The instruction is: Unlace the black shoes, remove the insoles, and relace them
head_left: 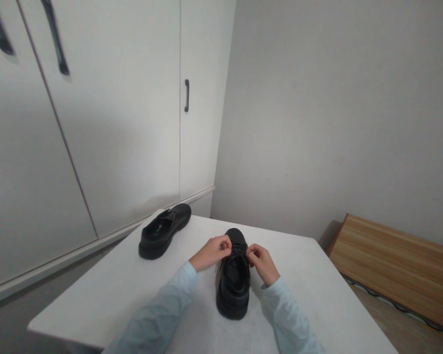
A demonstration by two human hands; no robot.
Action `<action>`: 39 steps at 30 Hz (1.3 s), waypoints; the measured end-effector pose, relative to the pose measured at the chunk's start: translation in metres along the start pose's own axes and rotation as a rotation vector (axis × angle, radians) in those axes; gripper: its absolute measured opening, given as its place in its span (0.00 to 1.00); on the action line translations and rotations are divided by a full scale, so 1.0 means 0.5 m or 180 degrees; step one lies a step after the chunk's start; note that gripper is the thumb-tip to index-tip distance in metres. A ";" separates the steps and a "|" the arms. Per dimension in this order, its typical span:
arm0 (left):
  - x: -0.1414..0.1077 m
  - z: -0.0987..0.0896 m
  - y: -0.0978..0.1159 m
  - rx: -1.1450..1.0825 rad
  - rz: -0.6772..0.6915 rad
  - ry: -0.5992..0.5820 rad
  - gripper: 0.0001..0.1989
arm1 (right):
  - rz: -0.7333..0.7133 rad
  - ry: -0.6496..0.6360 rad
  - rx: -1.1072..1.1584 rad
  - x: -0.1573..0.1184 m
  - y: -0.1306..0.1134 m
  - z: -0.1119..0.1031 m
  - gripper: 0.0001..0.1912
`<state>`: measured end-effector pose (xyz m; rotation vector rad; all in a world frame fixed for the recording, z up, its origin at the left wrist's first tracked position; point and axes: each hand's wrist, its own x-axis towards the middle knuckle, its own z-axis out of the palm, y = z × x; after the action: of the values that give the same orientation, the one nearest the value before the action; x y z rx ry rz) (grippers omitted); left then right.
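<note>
A black lace-up shoe (233, 300) rests upright on the white table (302, 295), its toe pointing away from me. Dark shoelaces (238, 249) cross its front, above the opening. On the shoe's left side, my left hand (214, 250) is closed in a pinch at the laces. My right hand (263, 263) pinches at the lace on the opposite side, thumb and forefinger together. The thin lace ends in the fingers barely show. A second black shoe (158, 236) sits apart at the table's far left, also toe away.
White cabinets (125, 108) with dark handles stand along the left, behind the table edge. A grey wall (335, 108) rises at the back. To the right, beyond the table, is a slanted wooden board (395, 265) with a dark cable along its lower edge.
</note>
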<state>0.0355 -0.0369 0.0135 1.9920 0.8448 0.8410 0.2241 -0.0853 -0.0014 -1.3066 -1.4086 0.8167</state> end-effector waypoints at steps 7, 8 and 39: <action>0.000 0.002 0.004 -0.0016 0.0123 -0.0172 0.10 | -0.0815 -0.0058 -0.0728 -0.010 -0.007 0.008 0.13; 0.000 0.003 0.004 0.0010 0.0148 -0.0167 0.10 | -0.0869 -0.0062 -0.0770 -0.011 -0.007 0.008 0.13; 0.013 -0.023 -0.027 0.0030 0.0237 -0.0520 0.11 | 0.0268 -0.0670 0.0693 0.010 0.015 -0.031 0.18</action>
<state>0.0266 -0.0210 0.0088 2.0794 0.6859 0.7056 0.2415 -0.0814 -0.0030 -1.1435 -1.3892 1.1588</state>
